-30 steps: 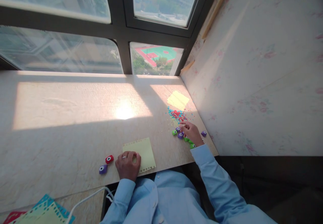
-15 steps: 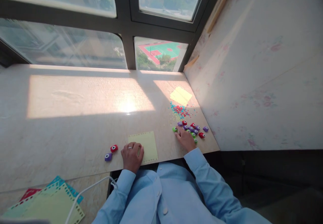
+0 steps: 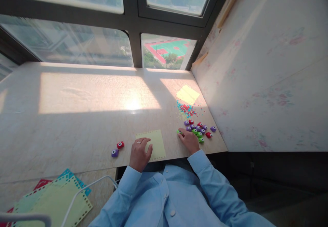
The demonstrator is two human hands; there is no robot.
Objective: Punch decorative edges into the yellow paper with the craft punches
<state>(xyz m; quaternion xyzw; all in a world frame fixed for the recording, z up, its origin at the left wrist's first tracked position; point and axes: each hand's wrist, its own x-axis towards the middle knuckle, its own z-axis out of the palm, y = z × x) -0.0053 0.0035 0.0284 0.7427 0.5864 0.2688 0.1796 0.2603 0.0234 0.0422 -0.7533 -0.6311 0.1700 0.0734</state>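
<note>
While my left hand (image 3: 140, 153) lies over the yellow sheet (image 3: 158, 145), fingers curled, thumb apart, probably to steady it, my right hand (image 3: 190, 141) has its fingers clamped on a green punch (image 3: 178, 131), left of the punch cluster (image 3: 199, 135); partly hidden, its long axis seems to run sideways, pointing left.

A dark window frame (image 3: 133, 29) rises along the counter's far edge. Through its panes show hazy buildings (image 3: 66, 39), trees (image 3: 151, 61) and a green-and-red court (image 3: 174, 49). A pale wall (image 3: 266, 70) with faded pink flowers borders the counter's right edge; a wooden strip (image 3: 232, 3) runs up beside the frame. Sunlight (image 3: 89, 92) lies along the counter (image 3: 77, 135) toward its far edge. A white cable (image 3: 85, 189) curves over the near left part, reaching the near edge.
</note>
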